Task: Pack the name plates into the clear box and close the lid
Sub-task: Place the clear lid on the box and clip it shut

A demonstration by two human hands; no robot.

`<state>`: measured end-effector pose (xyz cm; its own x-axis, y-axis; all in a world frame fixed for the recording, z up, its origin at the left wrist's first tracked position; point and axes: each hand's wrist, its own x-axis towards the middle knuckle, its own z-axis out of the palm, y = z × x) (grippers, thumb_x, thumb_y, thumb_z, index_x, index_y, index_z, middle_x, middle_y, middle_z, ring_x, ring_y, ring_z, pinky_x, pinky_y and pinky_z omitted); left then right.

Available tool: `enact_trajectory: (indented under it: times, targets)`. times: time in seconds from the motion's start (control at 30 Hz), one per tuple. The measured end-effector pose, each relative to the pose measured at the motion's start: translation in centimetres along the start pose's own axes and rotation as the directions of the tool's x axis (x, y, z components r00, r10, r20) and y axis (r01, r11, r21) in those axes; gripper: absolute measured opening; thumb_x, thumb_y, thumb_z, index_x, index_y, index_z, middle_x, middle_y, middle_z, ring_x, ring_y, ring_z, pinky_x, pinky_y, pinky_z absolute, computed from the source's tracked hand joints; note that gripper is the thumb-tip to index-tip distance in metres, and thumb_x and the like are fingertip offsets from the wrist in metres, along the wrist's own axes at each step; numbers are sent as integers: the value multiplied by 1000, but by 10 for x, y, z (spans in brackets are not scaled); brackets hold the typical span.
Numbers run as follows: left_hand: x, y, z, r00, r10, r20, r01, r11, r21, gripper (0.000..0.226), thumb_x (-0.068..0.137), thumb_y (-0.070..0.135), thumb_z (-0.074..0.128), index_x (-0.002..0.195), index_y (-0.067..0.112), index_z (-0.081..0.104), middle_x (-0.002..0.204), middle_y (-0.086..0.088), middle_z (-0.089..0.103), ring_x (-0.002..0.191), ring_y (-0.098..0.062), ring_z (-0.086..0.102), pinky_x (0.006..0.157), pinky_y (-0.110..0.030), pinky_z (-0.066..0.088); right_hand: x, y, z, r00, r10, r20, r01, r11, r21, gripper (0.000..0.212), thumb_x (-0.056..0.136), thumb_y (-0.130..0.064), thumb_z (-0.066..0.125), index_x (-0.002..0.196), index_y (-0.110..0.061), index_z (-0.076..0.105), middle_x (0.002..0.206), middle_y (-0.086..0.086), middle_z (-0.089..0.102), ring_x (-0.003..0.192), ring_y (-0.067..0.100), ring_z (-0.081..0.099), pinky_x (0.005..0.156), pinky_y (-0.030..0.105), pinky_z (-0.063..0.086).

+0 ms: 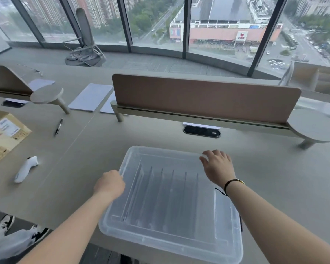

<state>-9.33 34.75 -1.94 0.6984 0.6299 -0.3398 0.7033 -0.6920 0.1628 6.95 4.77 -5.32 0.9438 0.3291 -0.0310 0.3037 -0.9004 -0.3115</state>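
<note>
A clear plastic box (133,228) stands on the grey desk in front of me with its clear lid (160,159) lying on top. Through the lid I see several name plates (168,195) standing on edge in a row inside. My left hand (110,184) grips the lid's left edge with curled fingers. My right hand (216,166) rests on the lid's far right corner, its fingers bent over the rim.
A brown divider panel (202,96) runs across the desk behind the box, with a cable port (201,131) below it. To the left lie a white controller (26,169), a pen (58,126), a cardboard box (4,134) and paper sheets (91,97).
</note>
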Motion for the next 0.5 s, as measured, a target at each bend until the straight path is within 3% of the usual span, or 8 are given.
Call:
enact_trajectory:
  times: [0.1, 0.2, 0.27, 0.37, 0.5]
  targets:
    - [0, -1, 3, 1000, -6, -10, 6, 1000, -12, 27, 101, 24, 41, 85, 9, 57, 87, -10, 62, 79, -30, 61, 68, -34, 48, -13, 18, 4, 997, 5, -82, -6, 1000, -6, 35, 99, -36, 41, 129, -23, 54, 127, 5, 59, 119, 29, 50, 102, 39, 35]
    - [4, -5, 4, 1000, 1, -17, -2, 999, -39, 31, 100, 25, 42, 75, 11, 54, 80, -9, 63, 71, -28, 61, 63, -33, 47, -33, 29, 7, 990, 120, -78, -110, 986, 124, 40, 100, -37, 38, 139, -25, 42, 137, 9, 48, 119, 33, 50, 98, 43, 39]
    - [5, -9, 4, 1000, 12, -26, -13, 998, -55, 34, 100, 27, 41, 69, 15, 48, 75, -6, 61, 69, -27, 60, 63, -33, 47, -49, 32, 9, 978, 207, -39, -190, 948, 255, 46, 101, -37, 36, 145, -30, 29, 142, 10, 41, 116, 35, 52, 89, 44, 44]
    - [5, -17, 14, 997, 44, -57, -49, 995, -87, 29, 101, 32, 35, 79, 18, 49, 83, -3, 60, 75, -25, 58, 66, -36, 45, -70, 30, 9, 944, 329, 21, -311, 868, 388, 52, 100, -40, 35, 149, -33, 16, 144, 7, 38, 108, 34, 57, 72, 38, 41]
    - [1, -31, 37, 989, 108, -100, -127, 969, -210, 32, 102, 40, 22, 93, 18, 43, 97, -8, 53, 85, -28, 52, 78, -47, 47, -91, 26, 10, 894, 443, 67, -419, 772, 478, 61, 96, -50, 41, 149, -29, 18, 147, 4, 36, 129, 25, 44, 91, 44, 42]
